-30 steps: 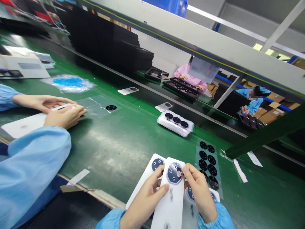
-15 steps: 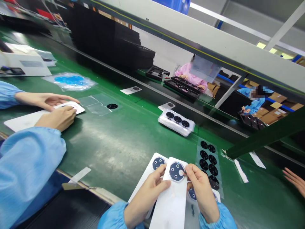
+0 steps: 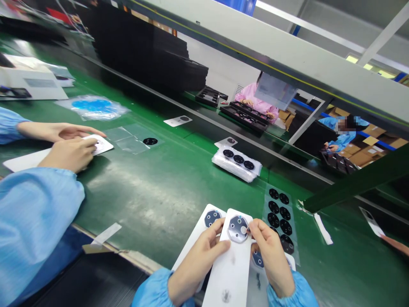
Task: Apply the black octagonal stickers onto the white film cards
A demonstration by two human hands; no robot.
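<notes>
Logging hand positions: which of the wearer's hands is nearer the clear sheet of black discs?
Right. The right hand is just front-left of the sheet; the left hand, farther left, holds a white panel.

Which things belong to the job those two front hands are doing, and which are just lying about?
Seem to belong:
White panel, left hand holding it, right hand at its edge
Sheet of black discs nearby

Seem just lying about:
Pale strip, probably tape, front left
White strip, right of the discs
</notes>
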